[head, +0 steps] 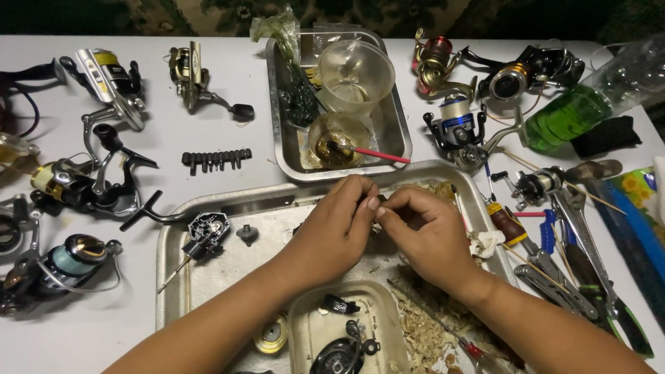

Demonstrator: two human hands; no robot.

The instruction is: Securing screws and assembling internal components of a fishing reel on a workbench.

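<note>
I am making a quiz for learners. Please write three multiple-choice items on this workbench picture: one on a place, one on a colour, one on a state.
1. Where is the clear plastic cup?
A. in the small steel tray
B. on the floor
C. in the large tray

2. What colour is the liquid in the lying bottle?
A. red
B. green
C. blue

3. How are the hands?
A. far apart
B. flat on the table
C. fingertips together

Answers: 1 A, it stands inside that tray's walls. 2 B, the liquid shows green. 3 C, left hand and right hand pinch something too small to identify.
</note>
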